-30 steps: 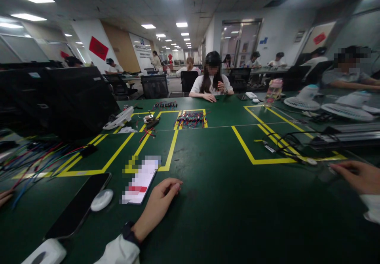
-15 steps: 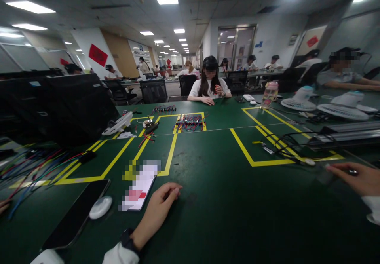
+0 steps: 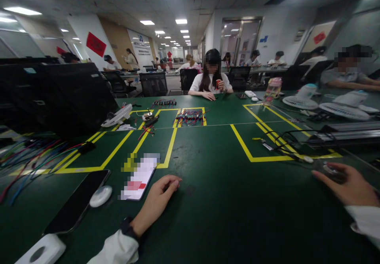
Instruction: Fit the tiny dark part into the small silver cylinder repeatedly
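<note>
Matte green mat (image 3: 213,216): left hand (image 3: 157,200) empty, fingers loosely curled, glossy rectangular phone (image 3: 138,179) at ten o'clock; right hand (image 3: 350,185) flat, fingers outstretched.

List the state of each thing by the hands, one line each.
left hand: empty, fingers loosely curled, resting on the table
right hand: palm down, fingers stretched out
lit phone: screen on, lying flat
dark phone: screen off, lying flat
white round case: closed
black cable: loosely coiled
</note>
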Demonstrator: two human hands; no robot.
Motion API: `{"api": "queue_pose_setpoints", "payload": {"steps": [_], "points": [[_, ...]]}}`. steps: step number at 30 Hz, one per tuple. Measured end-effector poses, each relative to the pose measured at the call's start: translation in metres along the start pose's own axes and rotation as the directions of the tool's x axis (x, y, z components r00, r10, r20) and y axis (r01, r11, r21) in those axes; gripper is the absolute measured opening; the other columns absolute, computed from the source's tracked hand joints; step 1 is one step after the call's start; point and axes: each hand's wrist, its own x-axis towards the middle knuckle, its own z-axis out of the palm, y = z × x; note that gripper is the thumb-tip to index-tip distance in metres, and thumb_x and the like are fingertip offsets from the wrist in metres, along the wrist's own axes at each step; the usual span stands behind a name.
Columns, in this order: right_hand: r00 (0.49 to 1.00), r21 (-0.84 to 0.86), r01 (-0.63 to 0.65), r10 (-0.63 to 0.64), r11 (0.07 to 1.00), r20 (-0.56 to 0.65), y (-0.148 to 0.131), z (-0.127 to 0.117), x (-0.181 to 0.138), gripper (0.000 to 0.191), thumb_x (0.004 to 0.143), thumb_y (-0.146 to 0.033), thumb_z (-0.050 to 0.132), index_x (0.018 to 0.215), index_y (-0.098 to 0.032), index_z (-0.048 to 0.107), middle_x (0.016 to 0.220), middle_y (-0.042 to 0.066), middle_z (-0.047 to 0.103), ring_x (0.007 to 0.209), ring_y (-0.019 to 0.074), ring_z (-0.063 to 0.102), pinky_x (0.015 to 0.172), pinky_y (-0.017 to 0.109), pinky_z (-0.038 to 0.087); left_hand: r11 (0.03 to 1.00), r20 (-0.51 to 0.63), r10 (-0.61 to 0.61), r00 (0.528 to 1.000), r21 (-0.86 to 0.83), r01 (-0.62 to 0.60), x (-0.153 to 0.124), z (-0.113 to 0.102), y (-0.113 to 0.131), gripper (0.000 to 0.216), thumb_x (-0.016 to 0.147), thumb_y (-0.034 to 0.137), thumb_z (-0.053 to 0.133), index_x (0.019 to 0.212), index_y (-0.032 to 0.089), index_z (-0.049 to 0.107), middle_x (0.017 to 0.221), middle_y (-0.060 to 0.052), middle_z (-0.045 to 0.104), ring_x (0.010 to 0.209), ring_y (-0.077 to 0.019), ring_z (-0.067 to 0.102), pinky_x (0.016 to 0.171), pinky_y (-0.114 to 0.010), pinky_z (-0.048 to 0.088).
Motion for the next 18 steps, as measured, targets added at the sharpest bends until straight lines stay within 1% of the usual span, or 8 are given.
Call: {"api": "queue_pose_setpoints", "payload": {"steps": [2,4,6,8,11,14,16,18], "points": [[0.999,0.001,0.036,-0.036,0.999,0.003,-0.013,0.003,-0.010,0.071,0.047,-0.073,0.070,0.087,-0.014,0.065,0.081,0.018,0.056,0.061,0.0210,0.049,0.056,0.038,0.035,1.000,0.000,0.006,1.000,0.005,-0.006,0.000,0.001,0.000,0.026,0.089,0.038,0.049,0.100,0.021,0.066,0.089,-0.004,0.068,0.079,-0.0212,0.062,0.073,-0.031,0.048],[0.995,0.033,0.093,-0.092,0.995,-0.039,-0.035,0.010,-0.019,0.067,0.058,-0.070,0.065,0.093,-0.013,0.063,0.087,0.019,0.056,0.070,0.0241,0.051,0.063,0.042,0.038,1.000,0.005,0.011,1.000,0.007,-0.011,0.000,0.001,-0.001,0.026,0.089,0.038,0.049,0.100,0.022,0.066,0.091,-0.004,0.068,0.081,-0.0214,0.062,0.073,-0.031,0.048],[0.980,0.114,0.193,-0.187,0.975,-0.060,-0.069,0.022,-0.032,0.062,0.069,-0.063,0.061,0.104,-0.012,0.059,0.100,0.017,0.055,0.086,0.0252,0.054,0.076,0.044,0.042,1.000,0.011,0.014,1.000,0.004,-0.014,0.001,0.001,-0.001,0.026,0.089,0.038,0.049,0.101,0.022,0.066,0.092,-0.004,0.068,0.082,-0.0218,0.062,0.073,-0.032,0.048],[0.943,0.239,0.327,-0.332,0.914,-0.022,-0.113,0.039,-0.051,0.054,0.078,-0.055,0.057,0.111,-0.012,0.054,0.110,0.014,0.052,0.101,0.0223,0.052,0.090,0.041,0.043,1.000,0.015,0.013,1.000,0.000,-0.013,0.001,0.000,-0.002,0.026,0.088,0.038,0.050,0.101,0.022,0.066,0.093,-0.004,0.068,0.082,-0.0222,0.062,0.074,-0.032,0.048],[0.817,0.457,0.463,-0.566,0.759,0.110,-0.182,0.068,-0.089,0.037,0.085,-0.040,0.055,0.111,-0.014,0.052,0.113,0.011,0.051,0.107,0.0171,0.050,0.095,0.035,0.045,1.000,0.013,0.010,1.000,-0.004,-0.010,0.002,-0.001,-0.004,0.027,0.088,0.040,0.050,0.101,0.021,0.065,0.094,-0.005,0.068,0.082,-0.0226,0.062,0.074,-0.033,0.048],[0.676,0.637,0.467,-0.712,0.613,0.190,-0.239,0.086,-0.123,0.029,0.087,-0.033,0.053,0.112,-0.016,0.051,0.116,0.009,0.049,0.108,0.0147,0.050,0.096,0.031,0.046,1.000,0.005,0.022,1.000,-0.002,-0.022,0.001,-0.001,-0.002,0.028,0.089,0.040,0.048,0.102,0.021,0.065,0.092,-0.005,0.068,0.082,-0.0226,0.062,0.073,-0.034,0.048],[0.617,0.706,0.430,-0.754,0.563,0.225,-0.261,0.089,-0.137,0.027,0.087,-0.031,0.053,0.111,-0.017,0.050,0.116,0.009,0.048,0.110,0.0148,0.049,0.096,0.031,0.046,0.999,-0.004,0.041,0.999,-0.001,-0.041,0.000,-0.001,0.001,0.028,0.089,0.040,0.047,0.100,0.021,0.066,0.091,-0.004,0.068,0.081,-0.0223,0.062,0.072,-0.033,0.048],[0.561,0.743,0.384,-0.778,0.548,0.284,-0.271,0.089,-0.144,0.028,0.086,-0.030,0.056,0.110,-0.018,0.050,0.114,0.009,0.049,0.108,0.0154,0.049,0.095,0.030,0.047,0.998,-0.016,0.061,0.998,0.000,-0.061,0.000,-0.001,0.003,0.028,0.090,0.039,0.047,0.099,0.021,0.066,0.090,-0.004,0.068,0.079,-0.0219,0.062,0.070,-0.032,0.049]]}}
